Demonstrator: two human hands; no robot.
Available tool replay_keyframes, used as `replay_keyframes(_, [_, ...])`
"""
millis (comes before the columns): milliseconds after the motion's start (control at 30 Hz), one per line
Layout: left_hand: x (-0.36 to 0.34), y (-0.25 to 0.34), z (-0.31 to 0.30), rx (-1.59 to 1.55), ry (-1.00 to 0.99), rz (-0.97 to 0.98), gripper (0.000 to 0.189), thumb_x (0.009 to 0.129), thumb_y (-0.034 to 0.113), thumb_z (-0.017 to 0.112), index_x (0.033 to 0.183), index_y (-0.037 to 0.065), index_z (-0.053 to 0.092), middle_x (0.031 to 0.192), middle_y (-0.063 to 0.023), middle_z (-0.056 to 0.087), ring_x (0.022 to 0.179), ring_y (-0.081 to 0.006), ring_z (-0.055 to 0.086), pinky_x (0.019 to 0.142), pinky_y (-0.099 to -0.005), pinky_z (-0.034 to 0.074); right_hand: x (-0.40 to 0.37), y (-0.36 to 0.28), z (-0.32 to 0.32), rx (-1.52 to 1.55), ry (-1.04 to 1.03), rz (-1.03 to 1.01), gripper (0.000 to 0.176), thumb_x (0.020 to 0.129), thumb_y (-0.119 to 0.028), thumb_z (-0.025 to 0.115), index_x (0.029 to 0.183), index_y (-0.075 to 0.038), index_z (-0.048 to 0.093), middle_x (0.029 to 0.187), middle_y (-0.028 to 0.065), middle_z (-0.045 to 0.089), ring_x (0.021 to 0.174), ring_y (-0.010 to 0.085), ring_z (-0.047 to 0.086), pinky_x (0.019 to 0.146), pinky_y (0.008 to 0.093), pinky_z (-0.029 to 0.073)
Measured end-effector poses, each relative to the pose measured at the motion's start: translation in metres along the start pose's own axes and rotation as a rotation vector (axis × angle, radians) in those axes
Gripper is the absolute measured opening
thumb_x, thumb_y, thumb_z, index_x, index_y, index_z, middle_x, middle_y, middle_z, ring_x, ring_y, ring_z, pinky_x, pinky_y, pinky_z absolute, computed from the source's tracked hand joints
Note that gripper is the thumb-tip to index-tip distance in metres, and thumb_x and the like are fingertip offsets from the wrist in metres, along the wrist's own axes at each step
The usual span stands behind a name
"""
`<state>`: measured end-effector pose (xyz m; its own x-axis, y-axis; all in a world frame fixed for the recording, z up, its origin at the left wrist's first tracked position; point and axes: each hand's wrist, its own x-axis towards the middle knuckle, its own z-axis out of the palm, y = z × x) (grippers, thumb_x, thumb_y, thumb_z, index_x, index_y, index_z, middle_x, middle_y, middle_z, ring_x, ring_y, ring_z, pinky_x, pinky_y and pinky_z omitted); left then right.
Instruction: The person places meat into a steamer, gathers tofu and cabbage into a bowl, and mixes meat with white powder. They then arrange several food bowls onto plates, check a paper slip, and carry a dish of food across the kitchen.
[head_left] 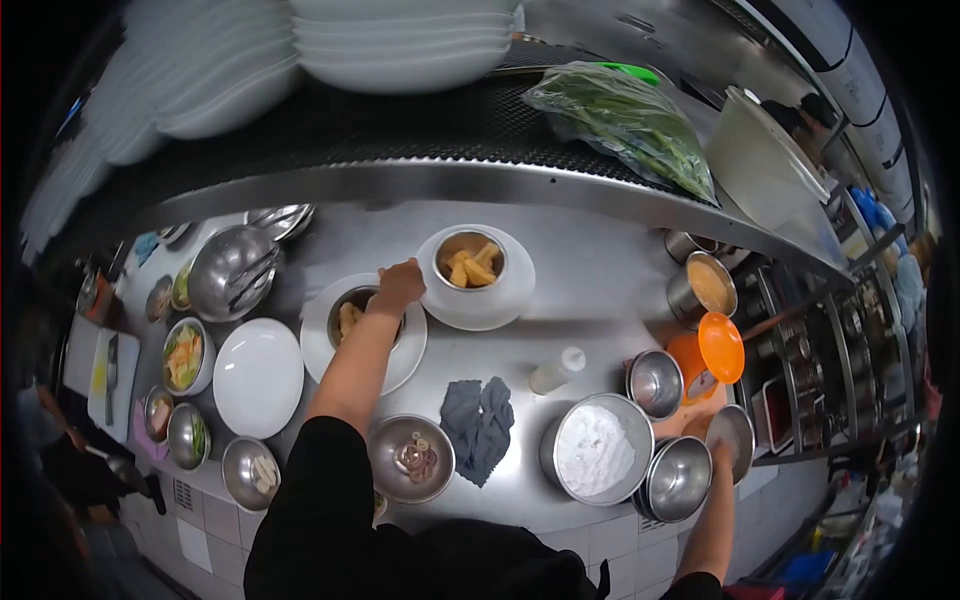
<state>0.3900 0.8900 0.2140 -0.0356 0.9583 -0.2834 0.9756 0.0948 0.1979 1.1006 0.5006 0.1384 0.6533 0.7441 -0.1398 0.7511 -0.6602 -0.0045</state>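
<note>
My left hand (402, 283) is closed above the far edge of a metal bowl (395, 330) holding fried pieces. What it grips, if anything, is hidden. That bowl sits on a white plate (404, 372). Beyond it, a second white plate (510, 305) carries a metal bowl of golden fried pieces (472, 268). My right hand (722, 458) reaches down at a metal bowl (738, 432) on the right, its fingertips inside the rim and not clearly visible. Beside that hand are stacked metal bowls (680, 478) and a large metal bowl of white powder (604, 450).
A grey cloth (477, 425), a squeeze bottle (560, 369) and a bowl of sliced onion (416, 460) occupy the middle. An oval white plate (258, 378) and several ingredient bowls stand left. Overhead, a shelf (450, 180) holds stacked plates and bagged greens (630, 125).
</note>
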Motion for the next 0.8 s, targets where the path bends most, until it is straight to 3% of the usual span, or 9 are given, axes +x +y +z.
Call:
replay_keyframes(133, [-0.056,-0.004,-0.011,0.113,0.033,0.176,0.063,0.077,0.044,0.065,0.127,0.009,0.047,0.135,-0.0140,0.045,0.126,-0.0252,0.041,0.107,-0.0523,0.024,0.016,-0.002,0.006,-0.082,-0.075,-0.132,0.035,0.088,-0.019,0.044,0.111,0.005,0.054,0.113,0.0278,0.056,0.102,0.0391,0.057,0.086,0.0436,0.047])
replay_keyframes(200, [-0.095,-0.020,-0.019,-0.024,0.234,0.234,0.066,0.078,0.047,0.063,0.129,0.009,0.047,0.128,-0.0132,0.051,0.119,-0.0289,0.047,0.104,-0.0487,0.031,-0.012,-0.027,-0.014,1.052,-0.189,0.393,0.034,0.090,-0.016,0.042,0.115,0.005,0.050,0.111,0.0223,0.056,0.095,0.0332,0.058,0.084,0.0430,0.047])
replay_keyframes(267, [-0.157,-0.050,-0.050,-0.258,0.239,0.291,0.063,0.080,0.047,0.062,0.126,0.006,0.050,0.118,-0.0142,0.058,0.108,-0.0325,0.055,0.096,-0.0417,0.041,0.012,-0.011,0.004,0.682,-0.182,0.057,0.037,0.090,-0.021,0.042,0.114,0.006,0.050,0.111,0.0209,0.055,0.093,0.0304,0.057,0.078,0.0430,0.048])
replay_keyframes(333, [-0.245,-0.078,-0.085,-0.407,0.288,0.307,0.058,0.082,0.041,0.063,0.124,0.003,0.052,0.119,-0.0164,0.058,0.107,-0.0260,0.058,0.090,-0.0339,0.045,0.094,0.053,0.061,0.271,-0.127,-0.224,0.040,0.091,-0.026,0.041,0.111,0.007,0.053,0.112,0.0214,0.056,0.096,0.0303,0.056,0.081,0.0414,0.047])
replay_keyframes(467, [-0.389,-0.147,-0.065,-0.464,0.549,-0.033,0.042,0.087,0.035,0.060,0.112,0.000,0.058,0.103,-0.0101,0.064,0.092,-0.0176,0.060,0.081,-0.0291,0.047,0.099,0.036,0.056,0.323,-0.291,-0.339,0.042,0.091,-0.027,0.039,0.108,0.008,0.055,0.115,0.0264,0.055,0.104,0.0354,0.055,0.086,0.0419,0.044])
replay_keyframes(533, [-0.440,-0.183,-0.016,-0.505,0.582,-0.240,0.039,0.088,0.038,0.058,0.100,0.000,0.061,0.092,-0.0111,0.065,0.084,-0.0209,0.064,0.072,-0.0317,0.049,0.065,0.018,0.047,0.964,-0.302,-0.161,0.043,0.089,-0.028,0.041,0.104,0.009,0.056,0.111,0.0302,0.057,0.103,0.0419,0.055,0.086,0.0450,0.043])
replay_keyframes(567, [-0.457,-0.197,0.014,-0.591,0.470,-0.379,0.040,0.088,0.037,0.057,0.102,0.000,0.060,0.089,-0.0105,0.065,0.080,-0.0210,0.064,0.069,-0.0310,0.050,0.052,0.010,0.033,0.973,-0.298,-0.159,0.043,0.089,-0.028,0.041,0.104,0.009,0.056,0.111,0.0302,0.057,0.103,0.0419,0.055,0.086,0.0450,0.043])
replay_keyframes(667, [-0.483,-0.194,0.112,-1.048,0.230,-0.524,0.043,0.090,0.033,0.055,0.116,0.000,0.050,0.082,-0.0118,0.064,0.070,-0.0227,0.065,0.058,-0.0322,0.053,0.014,-0.018,-0.026,-0.004,-0.010,-0.378,0.028,0.083,-0.020,0.051,0.096,0.002,0.064,0.095,0.0262,0.063,0.092,0.0414,0.060,0.079,0.0437,0.047])
replay_keyframes(800, [-0.464,-0.165,0.172,-1.666,0.191,-0.412,0.043,0.091,0.025,0.050,0.122,-0.002,0.040,0.085,-0.0154,0.064,0.069,-0.0242,0.067,0.050,-0.0351,0.055,-0.015,0.003,-0.035,0.178,0.144,-0.452,0.029,0.083,-0.016,0.049,0.103,-0.003,0.064,0.099,0.0230,0.063,0.096,0.0386,0.060,0.083,0.0433,0.046])
